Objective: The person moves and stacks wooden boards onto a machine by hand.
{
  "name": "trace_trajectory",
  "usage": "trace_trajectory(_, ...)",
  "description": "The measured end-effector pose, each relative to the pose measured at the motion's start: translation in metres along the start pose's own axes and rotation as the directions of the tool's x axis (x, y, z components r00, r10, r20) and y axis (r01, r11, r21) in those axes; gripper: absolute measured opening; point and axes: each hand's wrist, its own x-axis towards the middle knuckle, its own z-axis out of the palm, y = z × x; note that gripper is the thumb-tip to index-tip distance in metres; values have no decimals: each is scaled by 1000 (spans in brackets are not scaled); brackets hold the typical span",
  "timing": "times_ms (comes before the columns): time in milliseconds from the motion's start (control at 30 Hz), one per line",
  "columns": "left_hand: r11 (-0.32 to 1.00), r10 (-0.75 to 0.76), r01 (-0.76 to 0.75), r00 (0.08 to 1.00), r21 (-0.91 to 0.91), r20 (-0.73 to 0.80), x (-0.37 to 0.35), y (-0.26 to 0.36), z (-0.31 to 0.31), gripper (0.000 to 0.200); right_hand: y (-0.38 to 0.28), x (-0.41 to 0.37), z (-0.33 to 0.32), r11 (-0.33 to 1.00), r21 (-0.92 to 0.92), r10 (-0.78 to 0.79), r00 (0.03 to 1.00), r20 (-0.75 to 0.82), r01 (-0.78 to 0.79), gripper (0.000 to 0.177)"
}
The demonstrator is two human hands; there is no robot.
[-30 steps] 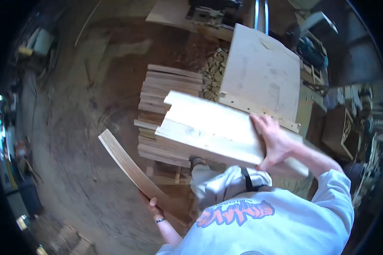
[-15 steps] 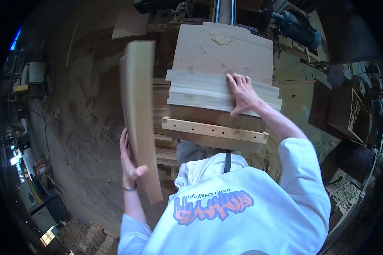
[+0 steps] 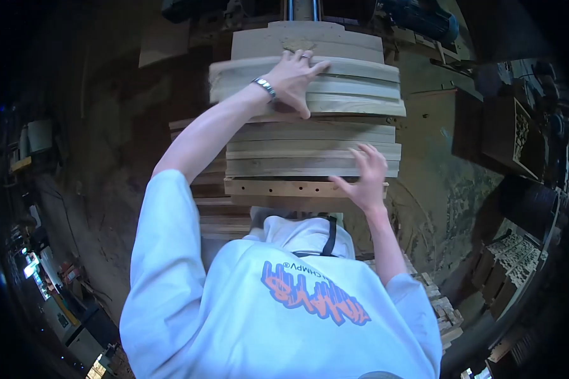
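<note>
My left hand (image 3: pixel 292 79), with a metal watch (image 3: pixel 265 90) at its wrist, spans the far group of pale boards (image 3: pixel 354 85), fingertips at their far edge and thumb at their near edge. A second group of boards (image 3: pixel 284 150) lies nearer my body, side by side. Over the right part of this near group is my right hand (image 3: pixel 368 177), fingers apart and holding nothing. A wooden strip with several dark holes (image 3: pixel 284 188) runs along the near side. Behind the far boards, the flat top panel (image 3: pixel 253 45) shows, partly covered.
Metal rails (image 3: pixel 303 9) run away beyond the panel. A motor (image 3: pixel 427 20) stands at the far right. More wood (image 3: pixel 212 218) is stacked low on the left. To the right are a box of wood pieces (image 3: pixel 518 136) and further piles of small pieces (image 3: pixel 512 265).
The boards held upright at the left now lie across the far part of the panel, under my left hand. My right hand has come off the near boards and moved toward my body.
</note>
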Motion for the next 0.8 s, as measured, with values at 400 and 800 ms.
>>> trace_trajectory(400, 805, -592, 417, 520, -421, -616, -190, 1, 83, 30, 101, -60, -4, 626, 427, 709, 705, 38, -653, 38)
trace_trajectory(800, -242, -836, 159, 467, -957, 288, -270, 17, 169, 27, 147, -72, -9, 241, 754, 618, 696, 367, -612, 37)
